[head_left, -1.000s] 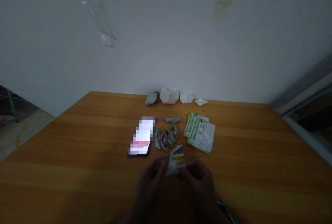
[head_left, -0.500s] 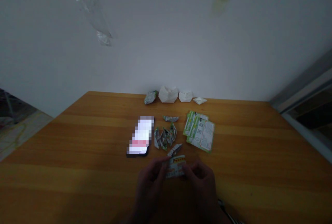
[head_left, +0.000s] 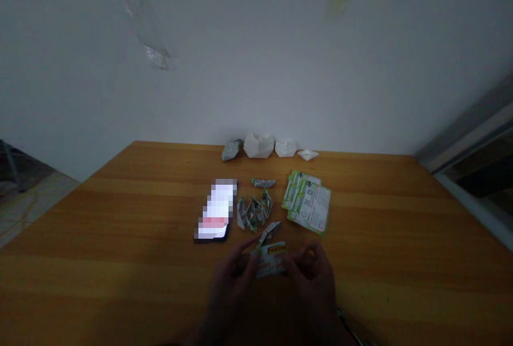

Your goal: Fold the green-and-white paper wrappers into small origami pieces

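Note:
Between my two hands is a small printed piece of folded paper (head_left: 271, 260), with a yellow and red strip along its top. My left hand (head_left: 235, 271) pinches its left edge. On the opposite edge, my right hand (head_left: 312, 274) has thumb and fingers closed. Just beyond the paper lies a narrow folded paper piece (head_left: 269, 233), close to my left fingertips. Several similar folded paper pieces (head_left: 254, 211) stand together farther out, and one more folded strip (head_left: 263, 182) lies behind them.
To the left lies a phone (head_left: 218, 207) with a lit, blurred screen. Printed green-and-white sheets (head_left: 310, 204) overlap on the right. Along the wall sit a crumpled green-grey paper shape (head_left: 231, 150), two white folded papers (head_left: 258, 146) and a small white paper boat (head_left: 308, 155) on the wooden table (head_left: 140, 218).
My right forefinger has lifted and curled slightly, while both hands keep hold of the paper. The paper has dropped a little lower in view. The other things stay where they were.

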The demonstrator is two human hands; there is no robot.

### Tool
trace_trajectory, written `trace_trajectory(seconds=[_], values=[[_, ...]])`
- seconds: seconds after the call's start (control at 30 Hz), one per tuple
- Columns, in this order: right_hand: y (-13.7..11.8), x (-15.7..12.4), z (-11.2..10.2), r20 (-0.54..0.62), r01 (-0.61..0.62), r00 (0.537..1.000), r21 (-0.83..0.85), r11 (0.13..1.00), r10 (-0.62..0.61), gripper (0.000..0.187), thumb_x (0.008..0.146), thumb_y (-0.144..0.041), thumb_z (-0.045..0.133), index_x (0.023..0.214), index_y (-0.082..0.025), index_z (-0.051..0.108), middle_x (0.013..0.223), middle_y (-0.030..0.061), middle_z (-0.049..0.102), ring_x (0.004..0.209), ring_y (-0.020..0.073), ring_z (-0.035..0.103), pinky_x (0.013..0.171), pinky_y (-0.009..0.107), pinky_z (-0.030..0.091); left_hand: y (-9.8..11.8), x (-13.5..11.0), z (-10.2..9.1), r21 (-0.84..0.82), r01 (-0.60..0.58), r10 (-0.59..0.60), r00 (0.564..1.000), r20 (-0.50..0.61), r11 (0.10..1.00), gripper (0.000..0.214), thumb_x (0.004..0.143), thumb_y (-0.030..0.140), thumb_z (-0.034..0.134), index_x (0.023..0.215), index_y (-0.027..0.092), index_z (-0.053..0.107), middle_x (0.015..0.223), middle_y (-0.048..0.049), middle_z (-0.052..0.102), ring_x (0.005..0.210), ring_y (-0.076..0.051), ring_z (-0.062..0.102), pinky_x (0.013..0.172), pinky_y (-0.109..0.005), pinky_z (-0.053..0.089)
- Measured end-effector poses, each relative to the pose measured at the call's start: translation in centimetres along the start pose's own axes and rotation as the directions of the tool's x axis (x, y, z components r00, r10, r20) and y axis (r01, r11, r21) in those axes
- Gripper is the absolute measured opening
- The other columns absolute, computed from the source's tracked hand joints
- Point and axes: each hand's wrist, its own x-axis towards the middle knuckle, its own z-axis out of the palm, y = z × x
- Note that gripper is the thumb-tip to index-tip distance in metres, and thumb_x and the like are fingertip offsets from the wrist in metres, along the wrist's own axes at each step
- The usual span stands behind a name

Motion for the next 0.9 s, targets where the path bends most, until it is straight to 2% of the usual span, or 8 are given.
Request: trace_trajectory(seconds=[0.03,0.13,0.27,0.43,0.6,0.77,0.83,0.9], values=[[0.0,0.2,-0.3,0.02,0.024,1.0,-0.061,0.998,-0.023,0.029,0.073,-0.027,0.07,0.076,-0.023,0.042,0.059,-0.0068,0.057,0.055,0.0122,0.058,0.054,0.022,0.05,0.3,0.3,-0.2,0.048,-0.001,0.0,0.999,0.037,0.999,0.038,0.076,0.036,0.066,0.11,0.019,0.067,0.089,-0.0047,0.077,0.075,-0.021,0.071,0.068,-0.028,0.056],[-0.1,0.6,-0.9,0.138,0.104,0.988,-0.289,0.952,-0.066,0.023,0.075,-0.023,0.066,0.069,-0.021,0.044,0.06,-0.006,0.051,0.056,0.0117,0.054,0.053,0.021,0.045,0.8,1.0,-0.6,0.238,-0.031,-0.01,0.986,0.169,0.971,0.024,0.077,0.031,0.066,0.097,0.021,0.074,0.095,-0.0047,0.077,0.086,-0.023,0.069,0.076,-0.028,0.053],[-0.6,0.4,-0.8,0.263,0.166,0.964,-0.483,0.86,-0.039,0.021,0.075,-0.021,0.065,0.064,-0.019,0.047,0.059,-0.0046,0.051,0.055,0.0121,0.051,0.051,0.021,0.04,-0.2,1.2,-0.7,0.404,-0.111,0.064,0.99,0.126,0.908,0.013,0.075,0.027,0.068,0.077,0.019,0.078,0.074,-0.0044,0.077,0.07,-0.021,0.069,0.066,-0.025,0.051],[-0.9,0.3,0.0,0.302,0.081,0.952,-0.409,0.909,0.051,0.014,0.08,-0.029,0.062,0.078,-0.017,0.055,0.068,-0.001,0.06,0.063,0.0152,0.06,0.057,0.022,0.045,-1.3,0.9,-0.7,0.45,-0.271,0.27,0.96,0.068,0.851,0.017,0.076,0.027,0.066,0.065,0.017,0.073,0.062,-0.0018,0.069,0.06,-0.017,0.062,0.057,-0.022,0.047],[-0.7,0.6,-0.2,0.414,0.08,0.901,-0.457,0.886,0.132,0.034,0.088,-0.04,0.051,0.071,-0.013,0.066,0.066,0.002,0.064,0.063,0.0158,0.06,0.057,0.022,0.044,-0.8,0.9,-0.6,0.43,-0.275,0.301,0.954,0.008,0.86,0.02,0.077,0.029,0.065,0.063,0.014,0.07,0.061,-0.002,0.066,0.057,-0.015,0.058,0.055,-0.022,0.045],[-0.8,-0.2,-0.1,0.346,0.166,0.937,-0.547,0.82,0.041,0.038,0.087,-0.041,0.052,0.067,-0.013,0.068,0.062,0.0024,0.065,0.06,0.0155,0.058,0.057,0.023,0.041,-0.3,0.5,-0.2,0.4,-0.242,0.263,0.965,0.003,0.884,0.024,0.079,0.029,0.062,0.06,0.014,0.067,0.059,-0.0021,0.063,0.057,-0.016,0.057,0.056,-0.023,0.045],[-0.8,-0.6,0.3,0.313,0.129,0.949,-0.514,0.848,0.045,0.04,0.087,-0.043,0.051,0.068,-0.012,0.068,0.063,0.003,0.065,0.061,0.0162,0.058,0.058,0.024,0.042,-0.2,0.2,0.0,0.394,-0.236,0.264,0.964,-0.016,0.888,0.023,0.079,0.03,0.061,0.063,0.014,0.067,0.06,-0.0021,0.064,0.059,-0.016,0.058,0.057,-0.023,0.046],[-0.5,-0.9,0.7,0.274,0.025,0.957,-0.419,0.908,0.1,0.042,0.085,-0.048,0.052,0.069,-0.012,0.067,0.064,0.0033,0.064,0.062,0.0172,0.058,0.058,0.024,0.044,-0.2,-0.1,0.1,0.399,-0.243,0.283,0.958,-0.044,0.884,0.023,0.079,0.03,0.061,0.063,0.014,0.066,0.06,-0.0013,0.063,0.058,-0.016,0.057,0.057,-0.023,0.045]])
